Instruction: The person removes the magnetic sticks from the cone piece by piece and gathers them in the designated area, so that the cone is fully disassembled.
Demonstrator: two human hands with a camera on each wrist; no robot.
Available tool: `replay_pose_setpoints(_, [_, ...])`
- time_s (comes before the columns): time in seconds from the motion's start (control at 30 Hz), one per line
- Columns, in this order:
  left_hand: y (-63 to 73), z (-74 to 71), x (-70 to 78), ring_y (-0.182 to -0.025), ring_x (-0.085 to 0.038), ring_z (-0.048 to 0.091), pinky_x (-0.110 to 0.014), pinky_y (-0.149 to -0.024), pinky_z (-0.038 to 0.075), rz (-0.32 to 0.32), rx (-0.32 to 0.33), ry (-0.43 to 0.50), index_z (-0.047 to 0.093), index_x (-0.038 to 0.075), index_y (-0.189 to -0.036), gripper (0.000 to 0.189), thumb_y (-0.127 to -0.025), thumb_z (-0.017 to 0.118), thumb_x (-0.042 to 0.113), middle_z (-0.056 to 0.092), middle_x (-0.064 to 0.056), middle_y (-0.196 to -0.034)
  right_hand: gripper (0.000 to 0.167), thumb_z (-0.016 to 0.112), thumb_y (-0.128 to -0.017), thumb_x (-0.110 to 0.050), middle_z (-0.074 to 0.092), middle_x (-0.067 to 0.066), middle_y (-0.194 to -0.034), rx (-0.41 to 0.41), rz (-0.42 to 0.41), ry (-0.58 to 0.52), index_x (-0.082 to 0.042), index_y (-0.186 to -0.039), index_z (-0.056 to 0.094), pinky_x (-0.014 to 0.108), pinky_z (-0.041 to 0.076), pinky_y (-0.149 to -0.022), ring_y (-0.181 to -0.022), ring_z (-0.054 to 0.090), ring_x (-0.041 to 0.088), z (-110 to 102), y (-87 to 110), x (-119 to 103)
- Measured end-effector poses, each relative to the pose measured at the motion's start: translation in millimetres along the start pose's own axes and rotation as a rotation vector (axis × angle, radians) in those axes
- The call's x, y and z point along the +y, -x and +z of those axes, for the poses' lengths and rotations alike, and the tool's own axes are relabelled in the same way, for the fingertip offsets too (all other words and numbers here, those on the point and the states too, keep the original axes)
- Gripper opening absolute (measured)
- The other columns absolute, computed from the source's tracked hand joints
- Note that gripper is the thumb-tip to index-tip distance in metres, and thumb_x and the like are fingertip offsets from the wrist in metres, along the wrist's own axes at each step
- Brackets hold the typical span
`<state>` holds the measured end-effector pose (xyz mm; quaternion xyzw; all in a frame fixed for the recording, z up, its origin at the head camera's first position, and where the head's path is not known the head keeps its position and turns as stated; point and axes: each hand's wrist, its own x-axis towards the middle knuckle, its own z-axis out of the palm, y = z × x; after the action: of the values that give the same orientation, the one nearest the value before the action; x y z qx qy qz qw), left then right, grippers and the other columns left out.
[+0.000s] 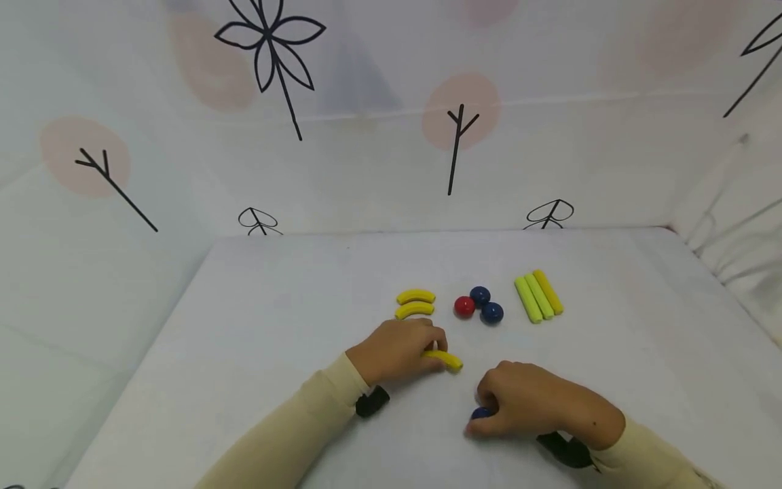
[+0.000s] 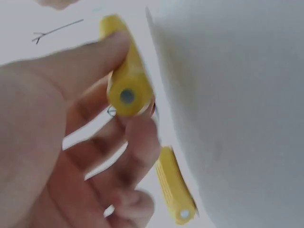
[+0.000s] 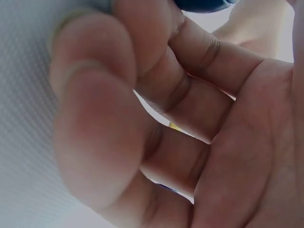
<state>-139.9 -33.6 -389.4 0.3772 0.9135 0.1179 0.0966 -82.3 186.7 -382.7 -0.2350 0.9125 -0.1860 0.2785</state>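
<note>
My left hand (image 1: pixel 398 351) pinches a yellow curved magnetic rod (image 1: pixel 451 360) between thumb and fingers, low over the white table. In the left wrist view a grey round magnet shows in the near end of this rod (image 2: pixel 130 90). My right hand (image 1: pixel 528 401), closer to the front, grips a dark blue ball (image 1: pixel 482 412) with thumb and fingertips. Only a slice of the blue ball (image 3: pixel 204 4) appears at the top of the right wrist view. Just beyond the left hand lie two more yellow curved rods (image 1: pixel 415 296), side by side.
Behind the hands, a red ball (image 1: pixel 464 307) and two dark blue balls (image 1: pixel 491 313) sit in a cluster. To their right, two yellow-green straight rods (image 1: pixel 528 299) and a yellow one (image 1: pixel 548 292) lie in a row. A patterned cloth (image 1: pixel 360 170) hangs behind the table.
</note>
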Motion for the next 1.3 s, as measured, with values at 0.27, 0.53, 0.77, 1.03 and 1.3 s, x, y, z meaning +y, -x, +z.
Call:
replay_pose_setpoints(0.27, [-3.7, -2.4, -12.9, -0.069, -0.006, 0.057, -0.022, -0.061, 0.046, -0.147, 0.231, -0.129, 0.073, 0.020, -0.106, 0.020, -0.092, 0.072, 0.034, 0.068, 0.007, -0.091, 0.034, 0.079, -0.078, -0.055, 0.055, -0.008, -0.064, 0.100, 0.058, -0.023, -0.024, -0.083, 0.065, 0.025, 0.038, -0.056, -0.063, 0.051, 0.010, -5.4, -6.7, 3.4])
replay_pose_setpoints(0.53, [-2.0, -1.4, -13.6, -0.069, -0.009, 0.061, -0.025, -0.063, 0.050, -0.219, 0.287, -0.227, 0.074, 0.019, -0.109, 0.022, -0.090, 0.075, 0.030, 0.072, 0.004, -0.098, 0.041, 0.084, -0.080, -0.033, 0.056, -0.004, -0.066, 0.338, 0.118, -0.028, -0.015, -0.113, 0.066, 0.023, 0.041, -0.053, -0.058, 0.050, 0.011, -18.4, -21.3, 4.5])
replay_pose_setpoints(0.77, [-1.6, -0.9, -13.7, -0.066, -0.009, 0.060, -0.023, -0.059, 0.043, -0.211, 0.313, -0.255, 0.073, 0.020, -0.105, 0.018, -0.089, 0.076, 0.029, 0.073, 0.005, -0.093, 0.045, 0.080, -0.085, -0.023, 0.054, -0.002, -0.069, 0.414, 0.140, 0.044, -0.010, -0.125, 0.062, 0.026, 0.039, -0.053, -0.060, 0.049, 0.013, -25.9, -30.8, 10.6])
replay_pose_setpoints(1.03, [-0.3, 5.0, -15.0, -0.064, -0.009, 0.062, -0.024, -0.060, 0.038, -0.229, 0.310, -0.313, 0.073, 0.023, -0.102, 0.021, -0.086, 0.080, 0.034, 0.073, 0.007, -0.090, 0.046, 0.079, -0.086, -0.018, 0.054, -0.002, -0.067, 0.402, 0.129, 0.027, -0.011, -0.128, 0.062, 0.024, 0.039, -0.054, -0.060, 0.048, 0.012, -20.3, -36.1, 18.2])
replay_pose_setpoints(1.3, [-2.3, 7.9, -16.3, -0.062, -0.010, 0.061, -0.027, -0.061, 0.039, -0.252, 0.327, -0.324, 0.073, 0.023, -0.100, 0.021, -0.085, 0.080, 0.036, 0.073, 0.006, -0.087, 0.051, 0.078, -0.086, -0.016, 0.055, -0.003, -0.068, 0.403, 0.129, 0.022, -0.010, -0.133, 0.059, 0.025, 0.040, -0.054, -0.062, 0.049, 0.012, -19.4, -37.4, 19.2])
